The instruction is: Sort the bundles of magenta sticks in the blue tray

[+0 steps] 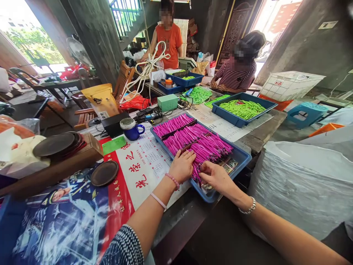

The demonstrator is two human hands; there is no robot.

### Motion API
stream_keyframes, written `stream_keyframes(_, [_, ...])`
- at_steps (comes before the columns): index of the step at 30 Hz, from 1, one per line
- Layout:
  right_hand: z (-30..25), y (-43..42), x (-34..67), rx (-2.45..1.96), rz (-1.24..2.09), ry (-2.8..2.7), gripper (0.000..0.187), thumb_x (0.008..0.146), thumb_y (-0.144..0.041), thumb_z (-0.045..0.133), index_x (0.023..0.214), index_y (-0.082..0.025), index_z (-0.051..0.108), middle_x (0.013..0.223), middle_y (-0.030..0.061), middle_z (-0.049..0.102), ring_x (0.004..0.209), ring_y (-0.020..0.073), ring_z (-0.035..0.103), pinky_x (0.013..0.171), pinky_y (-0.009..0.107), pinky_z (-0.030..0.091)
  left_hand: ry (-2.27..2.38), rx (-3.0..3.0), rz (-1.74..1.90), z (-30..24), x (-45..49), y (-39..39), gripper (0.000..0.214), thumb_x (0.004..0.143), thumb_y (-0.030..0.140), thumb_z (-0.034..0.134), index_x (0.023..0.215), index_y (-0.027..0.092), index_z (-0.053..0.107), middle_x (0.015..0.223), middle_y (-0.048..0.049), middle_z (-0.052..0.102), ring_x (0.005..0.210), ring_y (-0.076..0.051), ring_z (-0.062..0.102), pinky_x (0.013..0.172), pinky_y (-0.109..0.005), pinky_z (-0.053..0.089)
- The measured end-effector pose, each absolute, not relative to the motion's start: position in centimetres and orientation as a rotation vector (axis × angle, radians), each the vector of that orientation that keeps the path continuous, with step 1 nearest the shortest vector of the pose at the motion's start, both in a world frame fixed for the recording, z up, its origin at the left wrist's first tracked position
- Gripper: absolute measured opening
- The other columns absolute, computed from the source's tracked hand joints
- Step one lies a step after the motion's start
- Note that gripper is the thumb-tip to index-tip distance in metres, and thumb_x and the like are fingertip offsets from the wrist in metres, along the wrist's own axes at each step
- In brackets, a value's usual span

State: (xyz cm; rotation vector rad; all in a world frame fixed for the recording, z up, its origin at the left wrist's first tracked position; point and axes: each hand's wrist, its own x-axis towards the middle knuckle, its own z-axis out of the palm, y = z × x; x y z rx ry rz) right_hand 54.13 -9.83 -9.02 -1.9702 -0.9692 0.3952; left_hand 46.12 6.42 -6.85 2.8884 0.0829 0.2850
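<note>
Pink sticks fill the blue tray at the desk's near edge. The left hand lies flat on them, fingers spread; the right hand pinches a few at the near end. This looks like gathering a bundle (the next move needs an even grip). Farther right sits a tray of green sticks.

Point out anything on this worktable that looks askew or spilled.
The blue plastic tray of pink sticks overhangs the table's front edge at an angle. By the farther blue tray, loose green sticks lie heaped directly on the table.
</note>
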Motion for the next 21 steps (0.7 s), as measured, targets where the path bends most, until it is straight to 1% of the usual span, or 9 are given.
stream_keyframes(4, [-8.4,-10.1,53.8,-1.919,0.499,-0.898,0.020,0.075,-0.037,0.056,0.081,-0.019,0.049,0.065,-0.0008,0.055,0.056,0.0124,0.053,0.054,0.023,0.044,0.086,2.885,0.290,-6.8,46.0,6.4,0.048,0.096,0.019,0.040,0.142,0.016,0.052,0.153,-0.0054,0.049,0.144,-0.020,0.043,0.128,-0.051,0.023])
stream_keyframes(7, [-6.3,-11.1,54.7,-1.848,0.577,-0.832,0.032,0.072,-0.046,0.061,0.085,-0.019,0.050,0.068,0.0000,0.057,0.057,0.0139,0.055,0.053,0.026,0.048,0.084,2.885,0.280,-6.8,45.9,6.3,0.048,0.096,0.020,0.040,0.142,0.017,0.051,0.153,-0.0040,0.049,0.144,-0.020,0.042,0.128,-0.052,0.022])
stream_keyframes(9, [-4.1,-11.7,56.1,-1.839,0.489,-0.828,0.041,0.072,-0.052,0.063,0.091,-0.017,0.053,0.074,0.0022,0.061,0.061,0.0154,0.058,0.055,0.027,0.050,0.081,2.885,0.276,-6.8,45.9,6.3,0.047,0.097,0.021,0.039,0.142,0.017,0.052,0.153,-0.0033,0.049,0.145,-0.020,0.042,0.128,-0.052,0.022])
stream_keyframes(10, [-3.0,-11.8,57.0,-1.868,0.398,-0.853,0.042,0.073,-0.052,0.063,0.093,-0.016,0.055,0.076,0.0034,0.063,0.063,0.0160,0.059,0.057,0.027,0.050,0.081,2.885,0.274,-6.8,45.9,6.3,0.047,0.097,0.021,0.039,0.142,0.017,0.052,0.153,-0.0033,0.049,0.145,-0.021,0.042,0.128,-0.052,0.022])
stream_keyframes(12, [-0.9,-11.2,58.9,-1.998,0.192,-0.966,0.034,0.078,-0.045,0.061,0.095,-0.016,0.059,0.079,0.0046,0.066,0.068,0.0162,0.061,0.062,0.026,0.048,0.084,2.885,0.274,-6.7,46.0,6.3,0.046,0.097,0.021,0.039,0.142,0.017,0.052,0.153,-0.0039,0.048,0.145,-0.021,0.042,0.128,-0.052,0.022])
stream_keyframes(15, [0.9,-8.5,61.4,-2.311,-0.001,-1.182,0.019,0.085,-0.026,0.056,0.098,-0.015,0.063,0.085,0.0039,0.068,0.074,0.0148,0.060,0.067,0.025,0.041,0.090,2.886,0.279,-6.6,46.1,6.4,0.047,0.097,0.020,0.040,0.142,0.016,0.052,0.153,-0.0047,0.049,0.144,-0.022,0.043,0.128,-0.053,0.023])
stream_keyframes(17, [0.9,-6.0,62.6,-2.439,0.004,-1.285,0.017,0.086,-0.018,0.056,0.100,-0.014,0.065,0.085,0.0036,0.068,0.074,0.0143,0.058,0.067,0.025,0.037,0.090,2.889,0.288,-6.6,46.1,6.4,0.047,0.096,0.020,0.041,0.141,0.016,0.052,0.152,-0.0051,0.049,0.144,-0.023,0.043,0.128,-0.054,0.024])
stream_keyframes(19, [0.5,-4.0,63.2,-2.469,0.048,-1.356,0.015,0.084,-0.012,0.056,0.095,-0.013,0.066,0.082,0.0042,0.067,0.073,0.0143,0.057,0.066,0.024,0.035,0.097,2.894,0.305,-6.7,45.9,6.4,0.046,0.096,0.020,0.041,0.141,0.015,0.053,0.151,-0.0060,0.051,0.144,-0.023,0.044,0.127,-0.054,0.025])
stream_keyframes(21, [-0.1,-3.0,62.8,-2.465,0.049,-1.398,0.014,0.082,-0.008,0.056,0.091,-0.012,0.066,0.084,0.0069,0.066,0.075,0.0153,0.056,0.067,0.025,0.034,0.118,2.897,0.329,-6.9,45.7,6.4,0.046,0.096,0.020,0.040,0.140,0.014,0.053,0.151,-0.0068,0.051,0.143,-0.023,0.044,0.127,-0.054,0.025])
